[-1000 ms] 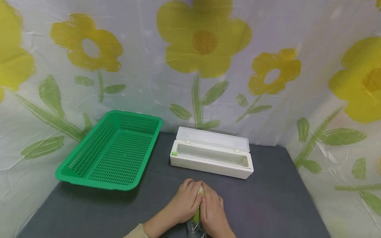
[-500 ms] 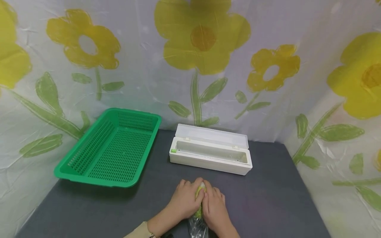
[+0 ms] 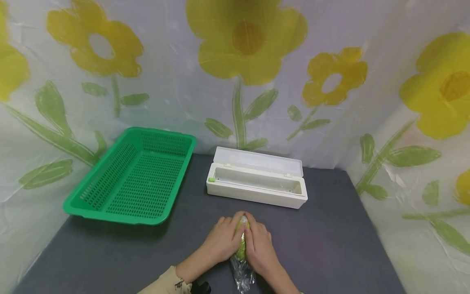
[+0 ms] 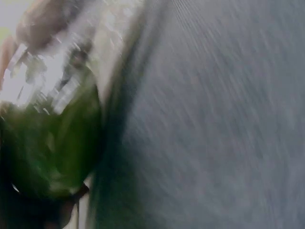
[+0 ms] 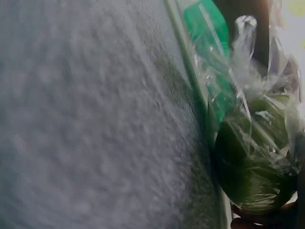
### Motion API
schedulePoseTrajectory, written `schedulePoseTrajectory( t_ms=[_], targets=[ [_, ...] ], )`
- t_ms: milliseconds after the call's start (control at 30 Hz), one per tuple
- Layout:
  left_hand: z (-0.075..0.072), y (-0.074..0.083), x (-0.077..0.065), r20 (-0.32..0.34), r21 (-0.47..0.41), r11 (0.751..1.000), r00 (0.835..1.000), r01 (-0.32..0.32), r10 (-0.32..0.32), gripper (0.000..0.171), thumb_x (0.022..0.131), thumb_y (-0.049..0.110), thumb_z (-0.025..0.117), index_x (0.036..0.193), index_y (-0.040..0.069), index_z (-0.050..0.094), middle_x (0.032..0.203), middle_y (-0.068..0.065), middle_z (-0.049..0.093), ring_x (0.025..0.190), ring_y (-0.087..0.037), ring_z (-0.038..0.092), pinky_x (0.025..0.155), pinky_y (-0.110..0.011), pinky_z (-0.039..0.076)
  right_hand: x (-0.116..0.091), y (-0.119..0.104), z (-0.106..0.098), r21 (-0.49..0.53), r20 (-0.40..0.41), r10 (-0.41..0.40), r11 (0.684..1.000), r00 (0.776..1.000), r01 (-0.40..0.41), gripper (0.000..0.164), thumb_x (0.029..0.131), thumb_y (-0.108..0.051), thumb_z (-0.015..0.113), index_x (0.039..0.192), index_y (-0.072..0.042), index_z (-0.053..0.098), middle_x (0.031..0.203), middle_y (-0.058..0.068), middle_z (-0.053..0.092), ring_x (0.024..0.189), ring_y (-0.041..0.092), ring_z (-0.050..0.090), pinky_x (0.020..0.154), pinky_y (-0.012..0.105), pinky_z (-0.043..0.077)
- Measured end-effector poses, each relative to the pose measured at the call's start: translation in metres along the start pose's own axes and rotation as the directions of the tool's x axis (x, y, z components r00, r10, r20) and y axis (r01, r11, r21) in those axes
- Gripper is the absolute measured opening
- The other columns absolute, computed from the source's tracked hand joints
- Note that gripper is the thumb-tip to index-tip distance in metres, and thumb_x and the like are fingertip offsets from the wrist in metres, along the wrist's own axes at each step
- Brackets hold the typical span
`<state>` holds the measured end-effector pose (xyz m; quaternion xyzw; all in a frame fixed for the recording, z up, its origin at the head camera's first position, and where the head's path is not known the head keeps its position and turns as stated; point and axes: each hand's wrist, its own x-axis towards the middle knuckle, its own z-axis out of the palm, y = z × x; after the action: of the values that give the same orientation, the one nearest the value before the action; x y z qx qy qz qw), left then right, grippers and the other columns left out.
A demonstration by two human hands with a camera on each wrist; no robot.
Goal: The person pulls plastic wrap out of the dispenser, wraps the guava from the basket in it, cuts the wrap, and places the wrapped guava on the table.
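A long green item (image 3: 240, 247), which looks like a vegetable in clear plastic film, lies at the front middle of the table. My left hand (image 3: 221, 241) grips it from the left and my right hand (image 3: 260, 249) from the right. The fingertips of both meet around its far end, and the thumbs lie along its top. Loose crumpled film (image 3: 243, 274) trails from the near end. In the right wrist view the film bunches over the rounded green end (image 5: 257, 162); the left wrist view shows that green surface (image 4: 52, 148) blurred. The hands hide its sides.
A green perforated basket (image 3: 147, 220) stands on the left of the dark table (image 3: 330, 245). Behind the hands sits a long white box (image 3: 253, 197), its lid (image 3: 257, 161) raised. A curtain with yellow flowers (image 3: 247, 38) hangs behind the table.
The view has tilted slightly downward, so everything sits higher in it. Both hands keep their grip on the film-wrapped green item, with small finger shifts; more trailing film shows.
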<state>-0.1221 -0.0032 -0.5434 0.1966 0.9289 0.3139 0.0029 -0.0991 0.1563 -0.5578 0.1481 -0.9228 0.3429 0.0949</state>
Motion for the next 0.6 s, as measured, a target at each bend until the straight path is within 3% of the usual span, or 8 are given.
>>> schedulePoseTrajectory(
  t_ms=[133,333,500,600],
  targets=[
    [0.0049,-0.0031,0.0042,-0.037,0.041,0.999,0.999,-0.036,0.038,0.046,0.116,0.033,0.033,0.145,0.007,0.058,0.11,-0.018,0.075,0.097,-0.033,0.068,0.088,-0.049,0.054,0.0021,0.0015,0.0004,-0.026,-0.019,-0.012,1.0,1.0,0.012,0.042,0.115,-0.02,0.035,0.15,-0.007,0.054,0.131,0.015,0.07,0.115,0.034,0.064,0.084,0.047,0.043],
    [0.0066,-0.0017,0.0065,-0.062,0.019,0.997,0.995,-0.078,0.079,0.04,0.117,0.029,0.033,0.135,0.006,0.06,0.103,-0.012,0.072,0.088,-0.023,0.064,0.084,-0.041,0.047,0.0042,0.0027,-0.0021,-0.053,-0.021,-0.024,0.998,1.0,0.022,0.042,0.115,-0.021,0.033,0.146,-0.005,0.058,0.129,0.013,0.071,0.107,0.03,0.064,0.08,0.041,0.041],
    [0.0058,-0.0016,0.0062,-0.072,0.036,0.997,0.995,-0.069,0.072,0.041,0.116,0.032,0.035,0.135,0.005,0.061,0.102,-0.013,0.071,0.09,-0.026,0.063,0.082,-0.042,0.048,0.0047,0.0039,-0.0045,-0.083,0.008,-0.005,0.997,1.0,0.006,0.046,0.115,-0.024,0.034,0.151,-0.003,0.054,0.134,0.015,0.07,0.113,0.034,0.064,0.083,0.045,0.044],
    [0.0001,-0.0041,0.0069,-0.027,0.029,0.997,0.997,-0.071,0.072,0.048,0.116,0.033,0.034,0.149,0.005,0.056,0.119,-0.018,0.069,0.106,-0.033,0.062,0.092,-0.05,0.051,0.005,0.0029,-0.0079,-0.065,0.055,0.034,0.997,0.998,-0.03,0.053,0.116,-0.03,0.034,0.158,-0.001,0.046,0.143,0.018,0.065,0.124,0.039,0.06,0.09,0.056,0.045]
  ],
)
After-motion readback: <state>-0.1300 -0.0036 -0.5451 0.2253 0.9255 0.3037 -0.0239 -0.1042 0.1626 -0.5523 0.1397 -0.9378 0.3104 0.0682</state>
